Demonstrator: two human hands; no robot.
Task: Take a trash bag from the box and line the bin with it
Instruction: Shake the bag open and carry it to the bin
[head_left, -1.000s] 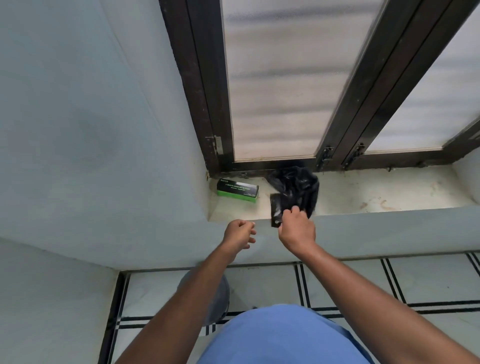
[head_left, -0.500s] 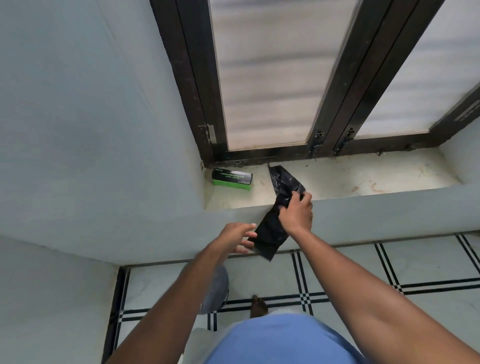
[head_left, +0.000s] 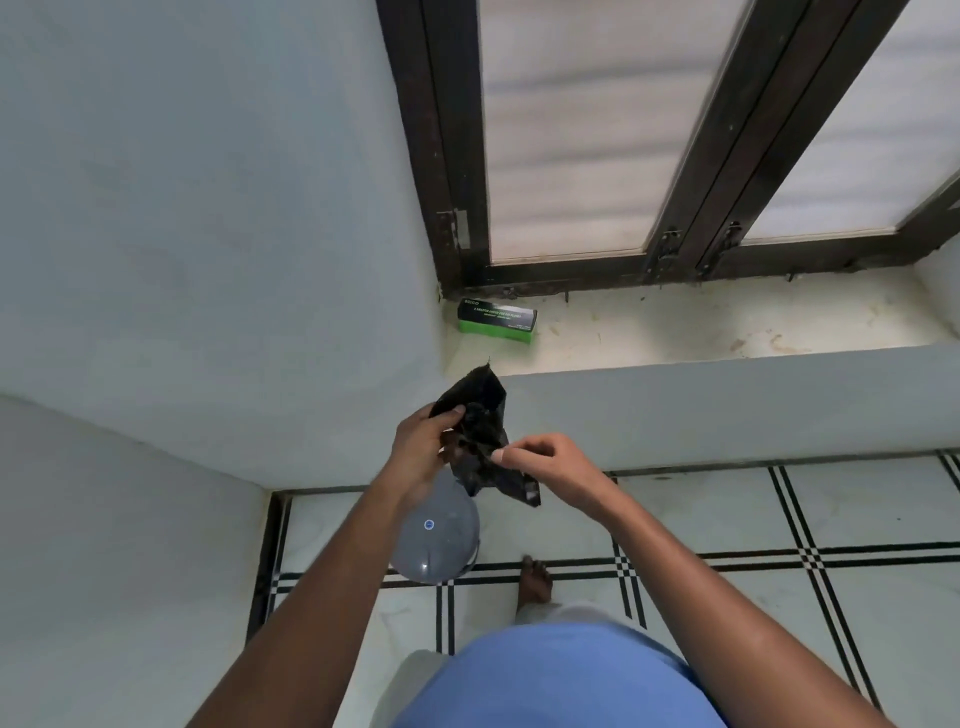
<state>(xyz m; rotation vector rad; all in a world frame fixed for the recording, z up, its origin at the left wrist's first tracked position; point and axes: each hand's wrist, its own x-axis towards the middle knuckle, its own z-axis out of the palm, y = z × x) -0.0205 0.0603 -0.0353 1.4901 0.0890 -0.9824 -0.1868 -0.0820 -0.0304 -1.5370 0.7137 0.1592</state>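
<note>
A crumpled black trash bag (head_left: 480, 415) hangs in the air in front of the windowsill, held between both hands. My left hand (head_left: 423, 447) grips its left side with the thumb on top. My right hand (head_left: 553, 467) pinches its right edge between thumb and forefinger. The green and black bag box (head_left: 496, 320) lies on the sill at the left corner, shut as far as I can see. A grey round bin (head_left: 439, 540) stands on the floor below my left forearm, which hides part of it.
The stone windowsill (head_left: 701, 327) runs to the right under a dark-framed window (head_left: 675, 244). Pale walls close in on the left. The tiled floor (head_left: 779, 587) has black lines. My bare foot (head_left: 535, 579) stands just right of the bin.
The bag has come off the sill toward me and lower. My left hand, empty before, now grips it too. My right hand shifted from a fist hold to a pinch on its edge.
</note>
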